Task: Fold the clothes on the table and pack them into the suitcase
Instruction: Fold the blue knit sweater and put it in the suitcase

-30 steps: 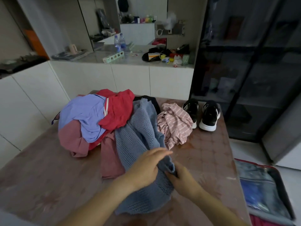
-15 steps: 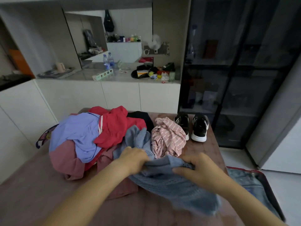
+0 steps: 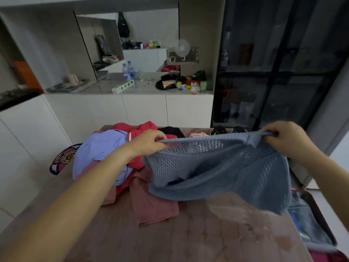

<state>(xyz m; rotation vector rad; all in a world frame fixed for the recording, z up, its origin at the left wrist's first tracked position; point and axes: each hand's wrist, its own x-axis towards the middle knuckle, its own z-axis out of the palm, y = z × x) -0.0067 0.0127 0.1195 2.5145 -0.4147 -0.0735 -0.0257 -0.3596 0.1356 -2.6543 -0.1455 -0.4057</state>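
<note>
The left hand [image 3: 149, 142] and the right hand [image 3: 287, 138] each pinch a top corner of a blue-grey open-knit sweater [image 3: 217, 167], fingers curled over its upper edge. The sweater is stretched wide between them and held up in the air. Its body hangs down in front of the person, and the lower hem sags toward the reddish-brown patterned table [image 3: 207, 239] — whether it touches the top cannot be told.

Behind and to the left of the sweater, a pile of clothes lies on the table: a lavender shirt [image 3: 98, 148], a red garment [image 3: 143, 127], a dusty-pink piece [image 3: 151, 203] spread flat nearest the person, a black garment [image 3: 171, 130] and a bit of pale pink cloth [image 3: 200, 134]. The toes of a pair of black shoes [image 3: 219, 129] show just above the sweater's edge. An open red-rimmed suitcase [image 3: 306, 220] lies low beside the table's right edge, partly hidden by the sweater.
</note>
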